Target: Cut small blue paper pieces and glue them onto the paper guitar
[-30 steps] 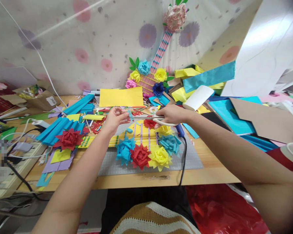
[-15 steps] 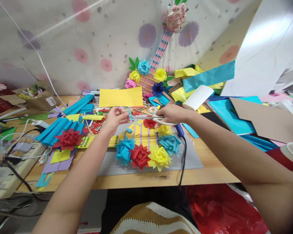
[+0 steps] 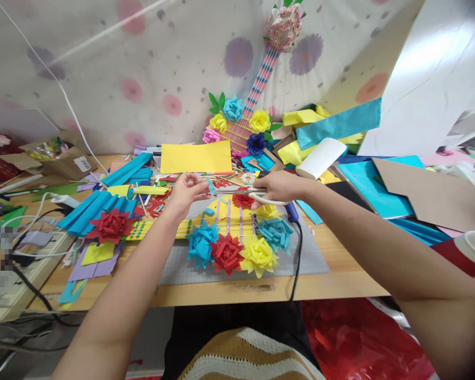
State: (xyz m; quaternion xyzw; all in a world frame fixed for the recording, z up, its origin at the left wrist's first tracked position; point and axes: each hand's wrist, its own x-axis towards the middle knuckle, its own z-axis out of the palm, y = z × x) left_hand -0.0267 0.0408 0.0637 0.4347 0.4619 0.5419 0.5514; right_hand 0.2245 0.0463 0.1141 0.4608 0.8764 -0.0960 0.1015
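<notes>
My left hand (image 3: 187, 194) pinches a small light-blue paper piece (image 3: 211, 187) between its fingertips. White-handled scissors (image 3: 264, 198) are in my right hand (image 3: 275, 186), their blades pointing left at the blue piece. Whether the blades touch the paper, I cannot tell. Beneath both hands lies a yellow paper guitar (image 3: 221, 217) with purple strips across its body. Along its near edge sit a blue paper flower (image 3: 203, 244), a red paper flower (image 3: 227, 254), a yellow paper flower (image 3: 258, 256) and a teal paper flower (image 3: 275, 234).
A grey cutting mat (image 3: 301, 264) lies under the guitar. To its right is a blue corded tool (image 3: 292, 212). Behind leans a pink paper guitar (image 3: 257, 87). Paper sheets and cardboard (image 3: 431, 192) crowd the right; a power strip (image 3: 43, 264) stands left, a cup (image 3: 471, 253) at far right.
Both hands stay almost in place. The scissor handles have drawn slightly closer together, and the blue paper piece is still in my left fingers.
</notes>
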